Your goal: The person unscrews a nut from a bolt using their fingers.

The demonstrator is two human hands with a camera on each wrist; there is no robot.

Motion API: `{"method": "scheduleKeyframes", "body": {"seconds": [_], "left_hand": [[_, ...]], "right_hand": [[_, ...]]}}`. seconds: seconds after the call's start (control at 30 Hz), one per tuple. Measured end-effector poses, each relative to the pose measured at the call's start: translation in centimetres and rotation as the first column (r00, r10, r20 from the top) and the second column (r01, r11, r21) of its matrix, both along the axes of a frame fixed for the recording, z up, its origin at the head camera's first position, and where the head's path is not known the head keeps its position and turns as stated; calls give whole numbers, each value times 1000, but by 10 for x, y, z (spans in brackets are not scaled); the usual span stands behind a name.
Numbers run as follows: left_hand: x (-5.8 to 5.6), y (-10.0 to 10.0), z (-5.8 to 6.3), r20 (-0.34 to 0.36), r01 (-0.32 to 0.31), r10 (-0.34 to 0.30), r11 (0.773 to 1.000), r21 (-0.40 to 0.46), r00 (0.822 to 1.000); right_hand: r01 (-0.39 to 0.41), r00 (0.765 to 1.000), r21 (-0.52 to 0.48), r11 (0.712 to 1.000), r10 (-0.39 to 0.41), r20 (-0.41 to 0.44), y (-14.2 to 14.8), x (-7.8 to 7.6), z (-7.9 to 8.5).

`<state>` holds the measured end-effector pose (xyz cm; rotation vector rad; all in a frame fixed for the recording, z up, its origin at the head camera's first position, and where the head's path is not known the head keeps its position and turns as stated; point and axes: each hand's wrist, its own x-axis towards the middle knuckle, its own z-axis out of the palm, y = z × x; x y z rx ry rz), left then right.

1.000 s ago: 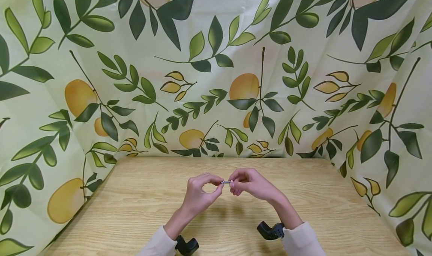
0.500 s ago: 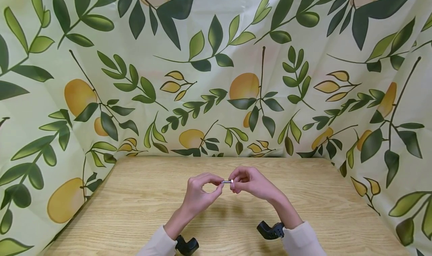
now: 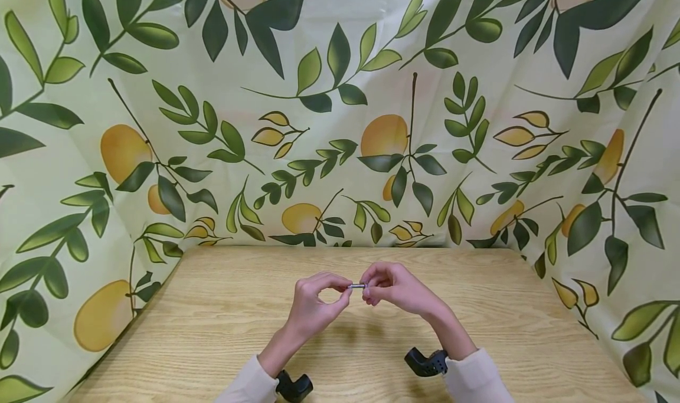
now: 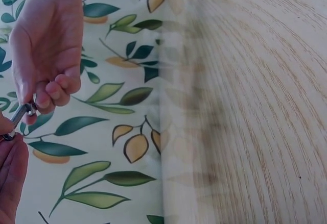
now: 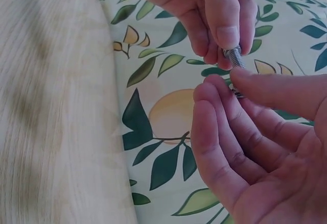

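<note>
Between the two hands, above the table, a small silvery bolt point(image 3: 357, 285) lies level. Its threaded shaft point(image 5: 235, 59) shows in both wrist views. My left hand point(image 3: 314, 304) pinches one end between thumb and forefinger. My right hand point(image 3: 395, 286) pinches the other end with thumb and fingertips. By the right fingertips in the left wrist view sits a small metal piece that looks like a nut point(image 4: 31, 107); the fingers partly hide it. The right hand's other fingers are loosely bent, palm showing in the right wrist view.
A light wood table point(image 3: 239, 332) lies under both hands. Behind and at the sides hangs a cloth point(image 3: 340, 125) printed with leaves and orange fruit. Black wrist cameras stick out from the left wrist point(image 3: 294, 386) and right wrist point(image 3: 427, 363).
The right fingertips have shifted slightly at the bolt's end, and a bright glint there half a second ago has dimmed. The left hand and both forearms stay in place.
</note>
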<state>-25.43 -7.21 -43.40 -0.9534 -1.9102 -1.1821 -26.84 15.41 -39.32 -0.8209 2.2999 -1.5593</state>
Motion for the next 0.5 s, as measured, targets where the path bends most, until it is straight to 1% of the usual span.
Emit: {"method": "scheduleKeyframes", "body": {"seconds": [0.17, 0.2, 0.37, 0.5], "left_hand": [[0, 0, 1, -8, 4, -4, 1000, 5, 1000], [0, 0, 1, -1, 4, -4, 1000, 7, 1000], [-2, -1, -1, -11, 1, -1, 1000, 10, 1000], [-2, -2, -3, 6, -1, 1, 1000, 9, 1000]], "right_hand": [[11, 1000, 19, 1000, -11, -18, 0, -1, -1], [20, 1000, 25, 999, -19, -24, 1, -1, -1], [75, 996, 43, 996, -73, -44, 2, -1, -2], [121, 991, 36, 992, -119, -66, 2, -1, -3]]}}
